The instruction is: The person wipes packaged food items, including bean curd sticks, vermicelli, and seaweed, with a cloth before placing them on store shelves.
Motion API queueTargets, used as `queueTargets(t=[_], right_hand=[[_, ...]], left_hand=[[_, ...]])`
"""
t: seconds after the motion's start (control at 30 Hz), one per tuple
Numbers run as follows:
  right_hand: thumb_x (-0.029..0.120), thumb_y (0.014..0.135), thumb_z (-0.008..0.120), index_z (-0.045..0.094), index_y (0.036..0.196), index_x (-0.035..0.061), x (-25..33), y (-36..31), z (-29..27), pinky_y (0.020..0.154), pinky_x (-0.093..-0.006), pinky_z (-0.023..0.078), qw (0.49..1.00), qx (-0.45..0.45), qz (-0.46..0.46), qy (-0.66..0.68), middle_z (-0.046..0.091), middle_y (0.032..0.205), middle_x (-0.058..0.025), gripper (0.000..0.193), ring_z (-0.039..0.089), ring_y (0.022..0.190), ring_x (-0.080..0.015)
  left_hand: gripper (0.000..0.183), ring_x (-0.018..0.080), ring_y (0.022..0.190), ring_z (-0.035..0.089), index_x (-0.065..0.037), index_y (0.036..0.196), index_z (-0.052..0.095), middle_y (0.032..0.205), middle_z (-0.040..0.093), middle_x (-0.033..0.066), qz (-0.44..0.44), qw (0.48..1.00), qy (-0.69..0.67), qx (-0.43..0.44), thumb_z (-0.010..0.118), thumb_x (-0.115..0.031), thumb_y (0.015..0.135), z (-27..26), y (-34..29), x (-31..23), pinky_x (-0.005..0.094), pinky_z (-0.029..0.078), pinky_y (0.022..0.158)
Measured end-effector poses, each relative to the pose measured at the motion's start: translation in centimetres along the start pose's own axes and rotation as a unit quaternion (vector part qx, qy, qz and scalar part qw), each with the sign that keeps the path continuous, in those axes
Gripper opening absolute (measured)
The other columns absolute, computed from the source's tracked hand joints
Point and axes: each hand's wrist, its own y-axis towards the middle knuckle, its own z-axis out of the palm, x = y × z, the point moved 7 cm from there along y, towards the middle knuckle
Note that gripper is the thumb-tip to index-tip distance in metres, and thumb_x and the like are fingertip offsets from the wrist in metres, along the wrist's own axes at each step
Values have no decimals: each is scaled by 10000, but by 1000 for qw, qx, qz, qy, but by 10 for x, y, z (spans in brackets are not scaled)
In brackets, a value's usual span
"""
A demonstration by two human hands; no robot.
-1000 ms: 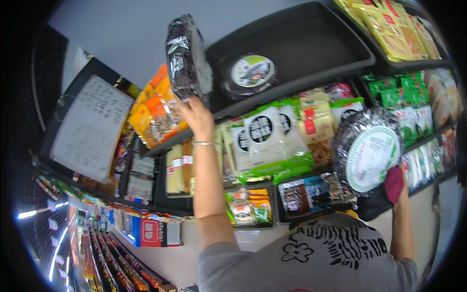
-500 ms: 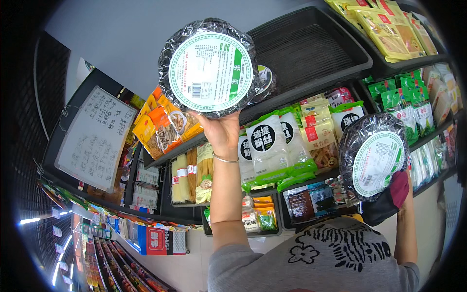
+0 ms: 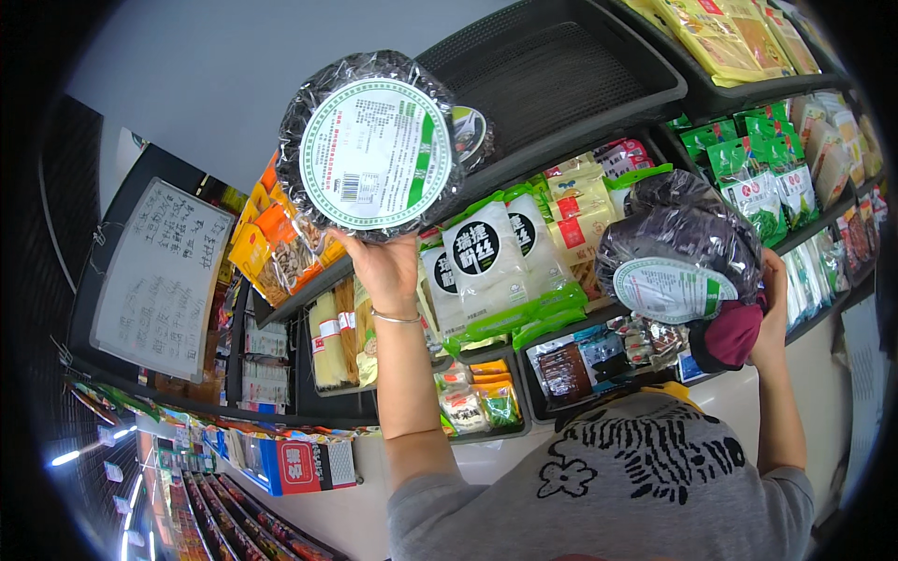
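Observation:
My left hand, raised toward the upper shelf, grips the lower edge of a round, flat pack of dried seaweed, dark in clear wrap, its white and green label facing me. Part of another dark round pack shows behind it at the tray's end. At the right, my right hand holds a second round seaweed pack by its side; this one is tilted, its label facing downward. A maroon and black cloth is bunched between that hand and the pack. The right fingertips are partly hidden.
A black perforated tray sits on the upper shelf. Below it stand white noodle bags, orange mushroom packs and dried noodle bundles. Green packets fill the right shelf. A handwritten whiteboard is at left.
The left pack has shifted left and slightly down in view, along with the shelves. The right-hand pack has moved left and up and tipped, so its label now slants downward.

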Motion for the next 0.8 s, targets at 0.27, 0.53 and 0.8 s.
queueTargets(t=[0.27, 0.53, 0.8], right_hand=[[69, 565, 814, 425, 1171, 40, 26, -6, 3, 888, -394, 427, 943, 14, -295, -154, 509, 1190, -237, 721, 522, 1081, -339], [57, 706, 721, 374, 1261, 31, -18, 8, -32, 824, -246, 428, 997, -35, 64, -13, 549, 1070, -86, 654, 540, 969, -151], [69, 835, 607, 377, 1249, 60, -39, 10, -78, 699, -245, 498, 961, -100, 189, 175, 578, 1014, -80, 474, 574, 857, -124]], left_hand=[[539, 253, 1230, 393, -33, 1346, 325, 1358, 391, 142, 136, 918, 367, -63, 384, -393, 949, -56, -13, -9, 399, 322, 1017], [627, 366, 1315, 284, -98, 1298, 448, 1393, 364, 159, 225, 600, 698, 319, 581, -20, 690, 54, -69, 25, 439, 226, 1068], [743, 355, 1313, 261, -237, 1254, 494, 1420, 333, 57, 161, 513, 697, 474, 750, -97, 570, 90, -100, 119, 565, 216, 1046]])
